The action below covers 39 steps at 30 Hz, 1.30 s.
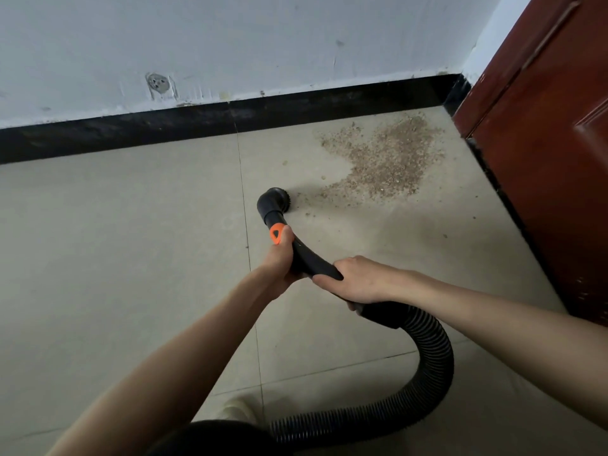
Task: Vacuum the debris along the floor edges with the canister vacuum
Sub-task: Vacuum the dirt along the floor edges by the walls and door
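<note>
The tiled floor (131, 258) meets a black baseboard (164, 130) at the far wall, with a red door (552, 126) on the right. A sandy patch of debris (388, 159) lies in the far right corner. The black vacuum hose (431, 357) curls near, both hands wrap its handle (309, 261), left hand (279, 261) and right hand (358, 281), and the round brush (274, 202) sits just left of the debris.

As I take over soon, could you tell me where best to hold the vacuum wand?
Grip the curved black wand from above along its rigid bend, as both hands do now: left hand by the orange button, right hand before the ribbed hose, which would flex.
</note>
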Available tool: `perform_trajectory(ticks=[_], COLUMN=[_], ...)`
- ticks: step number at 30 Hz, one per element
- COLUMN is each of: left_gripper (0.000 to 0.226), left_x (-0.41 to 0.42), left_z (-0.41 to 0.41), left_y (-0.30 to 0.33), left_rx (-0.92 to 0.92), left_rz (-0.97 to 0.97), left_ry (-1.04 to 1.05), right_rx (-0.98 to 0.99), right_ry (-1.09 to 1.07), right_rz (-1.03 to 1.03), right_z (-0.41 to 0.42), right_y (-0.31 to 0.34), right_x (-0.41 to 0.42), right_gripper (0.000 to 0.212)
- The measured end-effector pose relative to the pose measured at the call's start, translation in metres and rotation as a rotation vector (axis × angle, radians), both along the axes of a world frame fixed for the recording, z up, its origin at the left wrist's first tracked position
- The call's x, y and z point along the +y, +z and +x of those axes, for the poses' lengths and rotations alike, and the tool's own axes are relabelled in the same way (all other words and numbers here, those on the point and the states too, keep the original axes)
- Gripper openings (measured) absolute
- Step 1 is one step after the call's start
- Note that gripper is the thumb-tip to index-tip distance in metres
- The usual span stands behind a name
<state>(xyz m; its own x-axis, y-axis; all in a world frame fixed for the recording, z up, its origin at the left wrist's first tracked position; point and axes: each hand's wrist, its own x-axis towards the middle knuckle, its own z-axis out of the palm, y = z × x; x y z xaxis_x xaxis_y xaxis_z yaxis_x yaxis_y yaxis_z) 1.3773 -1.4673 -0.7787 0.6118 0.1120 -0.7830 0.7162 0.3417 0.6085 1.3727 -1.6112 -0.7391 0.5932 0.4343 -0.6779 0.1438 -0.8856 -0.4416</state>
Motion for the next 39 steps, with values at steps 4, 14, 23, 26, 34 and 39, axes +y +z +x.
perform_trajectory(ticks=[4,14,23,26,34,39], left_gripper=[0.040,0.035,0.033,0.036,0.039,0.036], left_x=[-0.013,-0.059,-0.082,-0.086,-0.072,-0.046], left_z=[0.009,0.046,0.077,0.083,0.084,0.067], left_y=[0.000,0.006,-0.002,-0.007,-0.014,-0.015], left_rx=[-0.005,0.006,-0.030,-0.030,-0.040,-0.049], left_rz=[0.015,0.029,0.064,0.065,0.079,0.112], left_ry=[-0.035,-0.219,-0.291,-0.302,-0.253,-0.162], right_rx=[0.010,0.001,-0.045,-0.062,-0.094,-0.026], right_ry=[-0.055,-0.269,-0.379,-0.400,-0.376,-0.278], right_rz=[0.010,0.106,0.126,0.101,0.094,0.148], right_z=[0.002,0.012,0.026,0.028,0.028,0.025], right_y=[-0.003,-0.013,-0.024,-0.028,-0.037,-0.033], right_x=[-0.010,-0.054,-0.069,-0.069,-0.057,-0.043], right_gripper=[0.050,0.057,0.053,0.049,0.050,0.053])
